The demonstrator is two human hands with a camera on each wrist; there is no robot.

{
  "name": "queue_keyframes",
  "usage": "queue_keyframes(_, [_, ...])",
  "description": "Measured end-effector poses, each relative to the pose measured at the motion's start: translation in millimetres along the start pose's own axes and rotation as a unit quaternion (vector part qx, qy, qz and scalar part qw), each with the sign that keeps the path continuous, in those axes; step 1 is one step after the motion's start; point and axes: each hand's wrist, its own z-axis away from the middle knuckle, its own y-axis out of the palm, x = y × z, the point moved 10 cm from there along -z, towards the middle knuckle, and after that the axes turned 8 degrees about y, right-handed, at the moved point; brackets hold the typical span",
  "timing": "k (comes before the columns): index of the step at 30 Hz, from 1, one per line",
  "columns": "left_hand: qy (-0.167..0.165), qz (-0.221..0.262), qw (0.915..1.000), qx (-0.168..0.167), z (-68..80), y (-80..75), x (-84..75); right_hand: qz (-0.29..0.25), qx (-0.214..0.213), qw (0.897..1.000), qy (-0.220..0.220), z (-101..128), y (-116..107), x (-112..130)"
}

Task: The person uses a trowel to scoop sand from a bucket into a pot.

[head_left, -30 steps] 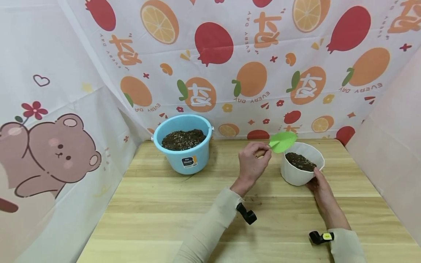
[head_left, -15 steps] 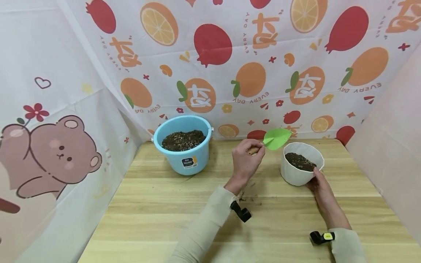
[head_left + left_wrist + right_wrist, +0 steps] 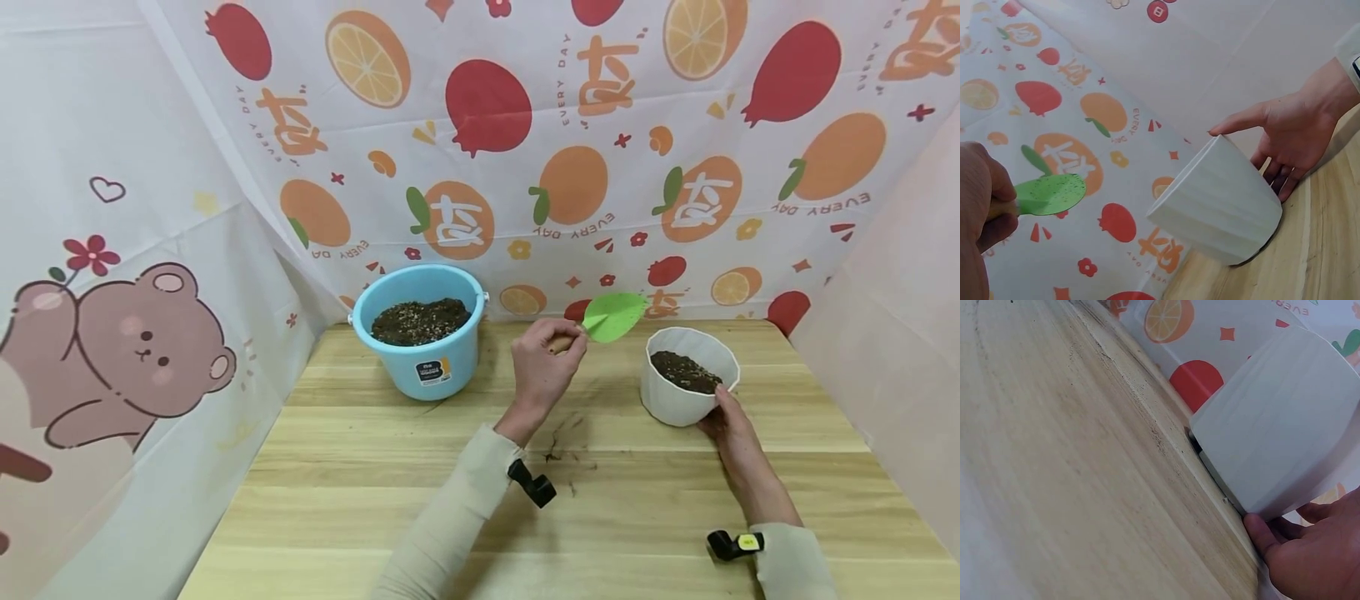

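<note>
My left hand (image 3: 543, 371) grips the wooden handle of a small trowel with a green leaf-shaped blade (image 3: 615, 317). The trowel is held up over the table, between the bucket and the pot. In the left wrist view only a few dark specks show on the blade (image 3: 1054, 194). A white ribbed flowerpot (image 3: 671, 407) stands on the table at the right, with dark soil (image 3: 686, 372) inside. My right hand (image 3: 738, 433) holds this pot at its near right side, thumb at the rim and fingers low on the wall, seen also in the right wrist view.
A light blue bucket (image 3: 427, 371) of dark soil stands at the back left of the wooden table (image 3: 337, 500). Soil crumbs (image 3: 553, 457) lie near the table's middle. Printed cloth (image 3: 555, 100) rises behind the table, with further cloth on both sides.
My left hand has moved left with the trowel, away from above the flowerpot's rim. The right hand and the pot have stayed in place.
</note>
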Motion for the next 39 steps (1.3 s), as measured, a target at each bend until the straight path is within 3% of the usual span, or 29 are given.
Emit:
queue_keyframes(19, [-0.060,-0.005,0.9974,-0.041,-8.6,-43.4,20.3,-0.009,-0.011,1.000,0.005,-1,-1,-1])
queue_keyframes(26, [-0.097,0.029,0.9942,-0.038,-9.1,-51.1,28.2,-0.009,-0.018,1.000,0.011,0,-3,-3])
queue_keyframes(32, [-0.102,0.052,0.9927,-0.039,-12.3,-59.2,30.8,-0.004,-0.014,1.000,0.012,1,-4,-4])
queue_keyframes(39, [-0.124,0.048,0.9904,-0.037,-13.0,-70.5,36.3,-0.008,-0.008,1.000,0.005,1,-3,-2])
